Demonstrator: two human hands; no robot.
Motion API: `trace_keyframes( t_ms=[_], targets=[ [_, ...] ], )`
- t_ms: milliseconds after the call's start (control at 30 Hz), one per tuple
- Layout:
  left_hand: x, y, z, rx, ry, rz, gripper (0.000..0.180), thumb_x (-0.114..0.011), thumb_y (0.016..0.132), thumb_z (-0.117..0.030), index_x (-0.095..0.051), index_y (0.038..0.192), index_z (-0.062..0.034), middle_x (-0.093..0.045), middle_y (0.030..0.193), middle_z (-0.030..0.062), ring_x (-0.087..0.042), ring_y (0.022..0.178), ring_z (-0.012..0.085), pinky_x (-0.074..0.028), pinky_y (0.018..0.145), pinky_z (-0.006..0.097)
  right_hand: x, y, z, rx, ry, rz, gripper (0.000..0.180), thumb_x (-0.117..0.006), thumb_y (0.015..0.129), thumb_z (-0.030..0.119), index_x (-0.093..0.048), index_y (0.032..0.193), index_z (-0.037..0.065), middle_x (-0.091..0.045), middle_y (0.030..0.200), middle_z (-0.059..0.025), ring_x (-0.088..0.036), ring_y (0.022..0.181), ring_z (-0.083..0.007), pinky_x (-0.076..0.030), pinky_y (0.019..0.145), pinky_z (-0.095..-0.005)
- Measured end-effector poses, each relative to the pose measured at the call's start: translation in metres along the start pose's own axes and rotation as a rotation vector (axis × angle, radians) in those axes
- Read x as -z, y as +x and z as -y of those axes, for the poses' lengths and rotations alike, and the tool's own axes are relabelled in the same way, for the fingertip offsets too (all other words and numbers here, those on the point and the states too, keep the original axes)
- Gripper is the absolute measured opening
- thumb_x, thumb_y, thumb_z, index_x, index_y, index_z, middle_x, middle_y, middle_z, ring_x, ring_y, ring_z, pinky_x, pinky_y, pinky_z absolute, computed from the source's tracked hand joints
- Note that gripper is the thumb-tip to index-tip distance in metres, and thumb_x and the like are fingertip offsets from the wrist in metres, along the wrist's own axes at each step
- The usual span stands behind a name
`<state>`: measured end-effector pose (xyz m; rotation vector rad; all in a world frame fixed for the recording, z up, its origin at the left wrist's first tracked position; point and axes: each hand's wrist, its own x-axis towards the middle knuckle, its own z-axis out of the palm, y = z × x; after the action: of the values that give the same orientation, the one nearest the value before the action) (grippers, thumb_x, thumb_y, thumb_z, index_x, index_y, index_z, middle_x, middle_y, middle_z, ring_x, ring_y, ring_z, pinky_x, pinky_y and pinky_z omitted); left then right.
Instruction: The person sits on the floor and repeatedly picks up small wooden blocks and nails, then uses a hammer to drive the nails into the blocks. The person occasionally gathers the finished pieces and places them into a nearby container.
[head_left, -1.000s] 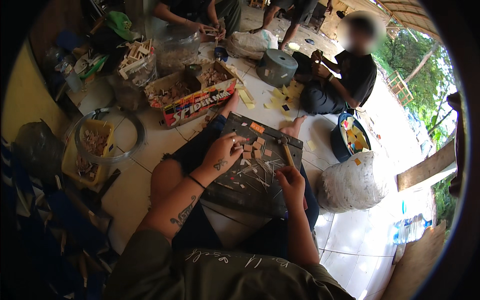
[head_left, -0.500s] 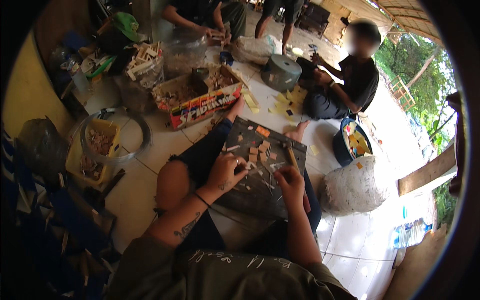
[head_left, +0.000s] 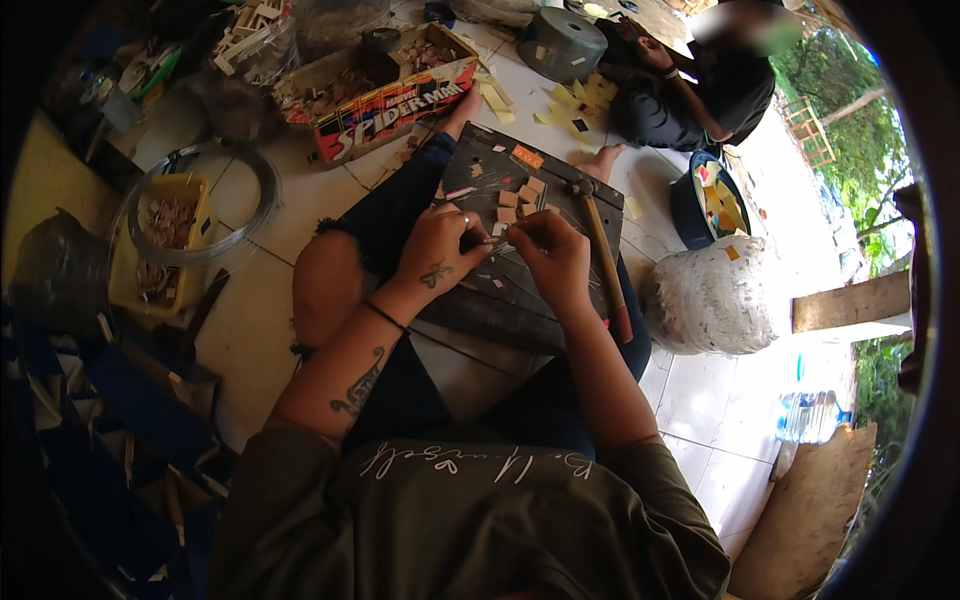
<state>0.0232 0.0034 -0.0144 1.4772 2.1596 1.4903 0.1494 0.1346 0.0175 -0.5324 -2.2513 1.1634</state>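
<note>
- Small wooden squares [head_left: 507,199] lie in a loose cluster on the far half of the dark surface [head_left: 495,318], just beyond the two hands; some touch one another.
- The left hand [head_left: 440,240], with a ring on one finger, is held over the middle of the surface from its left side. Its thumb and fingers are curled in to a near pinch; I cannot tell whether they have hold of a small piece.
- The right hand [head_left: 553,255] is over the middle of the surface too, palm down, its bent fingertips close together and near those of the left; what they grip, if anything, is too small to tell.
- Thin pale strips [head_left: 482,275] and scraps are scattered on the surface, partly below the hands.
- A hammer [head_left: 604,250] lies along the right edge of the surface, its head toward the far side.
- A printed cardboard box [head_left: 390,120] of wooden bits stands beyond the surface, to its left.
- Well left of the surface is a yellow basket [head_left: 140,295], with a wire coil [head_left: 270,200] on it.
- Right of the surface sits a bulging white sack [head_left: 710,300]; a blue tub [head_left: 686,210] stands just past it.
- A seated co-worker [head_left: 655,112] is beyond the surface's far right corner.
</note>
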Motion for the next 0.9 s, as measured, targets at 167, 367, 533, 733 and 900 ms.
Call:
trace_keyframes(
  t_ms=[167, 367, 533, 733, 900],
  targets=[
    [-0.001, -0.002, 0.0, 0.005, 0.04, -0.008, 0.013, -0.079, 0.072, -0.009, -0.069, 0.079, -0.0044, -0.066, 0.08, 0.0106, -0.063, 0.083, 0.0279, -0.049, 0.076, 0.039, -0.004, 0.001, 0.005, 0.066, -0.052, 0.018, 0.01, -0.072, 0.082, 0.006, -0.064, 0.086, 0.001, -0.072, 0.079, -0.01, -0.072, 0.076, -0.0171, -0.055, 0.07, -0.0284],
    [-0.002, 0.0, 0.002, 0.063, 0.016, 0.01, 0.015, -0.079, 0.071, -0.014, -0.067, 0.078, -0.0072, -0.062, 0.075, 0.0104, -0.062, 0.081, 0.0281, -0.047, 0.081, 0.041, -0.005, 0.002, 0.01, 0.084, -0.071, 0.036, 0.01, -0.072, 0.083, 0.005, -0.063, 0.086, 0.001, -0.072, 0.079, -0.0102, -0.073, 0.076, -0.0182, -0.055, 0.069, -0.0295],
    [-0.007, -0.003, 0.01, 0.02, 0.022, -0.007, 0.013, -0.079, 0.072, -0.009, -0.069, 0.078, -0.0047, -0.065, 0.078, 0.011, -0.062, 0.08, 0.0289, -0.049, 0.075, 0.039, -0.005, 0.0, 0.003, 0.088, -0.092, 0.038, 0.009, -0.072, 0.082, 0.005, -0.065, 0.086, 0.001, -0.071, 0.078, -0.0106, -0.072, 0.075, -0.0183, -0.055, 0.069, -0.0295],
    [-0.008, -0.004, 0.012, -0.046, 0.057, -0.014, 0.016, -0.078, 0.071, -0.017, -0.068, 0.08, -0.008, -0.063, 0.083, 0.0129, -0.06, 0.086, 0.0323, -0.046, 0.081, 0.042, -0.006, 0.004, 0.0, 0.193, -0.252, 0.102, 0.008, -0.073, 0.08, 0.005, -0.067, 0.083, 0.001, -0.069, 0.076, -0.0117, -0.07, 0.07, -0.0178, -0.053, 0.065, -0.0308],
    [-0.001, 0.001, 0.001, -0.089, 0.0, 0.008, 0.015, -0.072, 0.078, -0.01, -0.068, 0.089, -0.0021, -0.066, 0.086, 0.0118, -0.065, 0.086, 0.0306, -0.051, 0.079, 0.039, -0.008, 0.012, 0.006, 0.209, -0.167, 0.124, 0.011, -0.071, 0.08, 0.011, -0.065, 0.085, 0.004, -0.065, 0.078, -0.0136, -0.066, 0.072, -0.0326, -0.052, 0.067, -0.041]
  ],
)
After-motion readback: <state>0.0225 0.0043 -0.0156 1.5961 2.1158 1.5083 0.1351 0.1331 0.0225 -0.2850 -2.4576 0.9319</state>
